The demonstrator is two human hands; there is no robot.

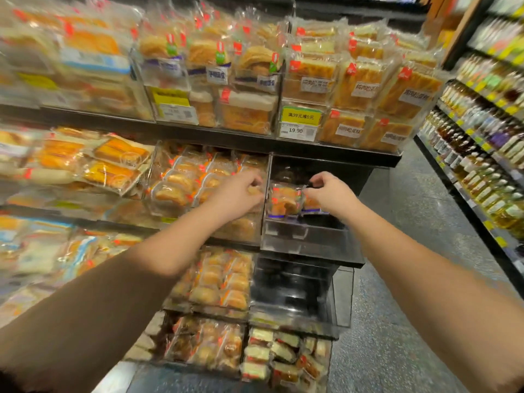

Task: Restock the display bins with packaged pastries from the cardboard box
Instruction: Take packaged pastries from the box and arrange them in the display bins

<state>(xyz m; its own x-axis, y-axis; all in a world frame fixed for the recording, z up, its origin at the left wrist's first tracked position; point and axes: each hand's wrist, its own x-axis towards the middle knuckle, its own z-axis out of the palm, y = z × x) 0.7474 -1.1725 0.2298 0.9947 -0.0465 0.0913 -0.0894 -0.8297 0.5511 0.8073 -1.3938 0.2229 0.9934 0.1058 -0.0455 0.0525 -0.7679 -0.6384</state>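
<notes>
Bright overhead store light, lots of glare on the plastic wrappers (309, 78). Left side's smeared with motion blur, and the wide lens bends the edges.

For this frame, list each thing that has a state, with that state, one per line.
left hand: fingers curled over pastry packets at the full bin's right edge; grip unclear.
right hand: pinches a packaged pastry.
packaged pastry: upright in the clear bin, held at its top right.
clear bin: nearly empty, only a few packets.
full bin: packed with packets.
lower right bin: looks empty.
cardboard box: not in view.
</notes>
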